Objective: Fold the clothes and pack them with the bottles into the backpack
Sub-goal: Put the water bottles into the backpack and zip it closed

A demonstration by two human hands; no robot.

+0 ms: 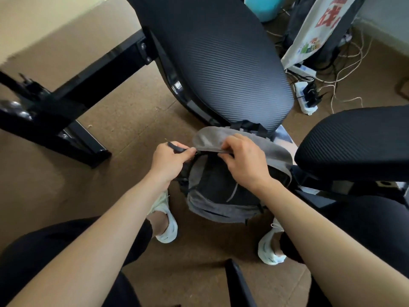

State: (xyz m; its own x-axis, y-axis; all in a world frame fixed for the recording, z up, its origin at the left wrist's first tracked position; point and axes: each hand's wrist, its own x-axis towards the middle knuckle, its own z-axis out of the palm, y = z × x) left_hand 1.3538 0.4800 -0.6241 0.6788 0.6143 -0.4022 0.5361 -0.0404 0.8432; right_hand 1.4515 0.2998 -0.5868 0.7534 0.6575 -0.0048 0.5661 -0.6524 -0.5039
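Note:
A grey and black backpack [212,202] stands on the brown floor between my feet, leaning against a black chair. My left hand [169,160] grips a black zipper pull strap [177,147] at the bag's top left. My right hand [242,160] pinches the edge of the grey top flap [205,138], holding it up over the dark opening. No clothes or bottles are in view.
A black mesh office chair [221,63] stands right behind the bag, another chair's black part [354,140] to the right. Black table legs [66,107] stand at left. Power strips [307,96] and cables lie at back right, beside a white bag [314,29].

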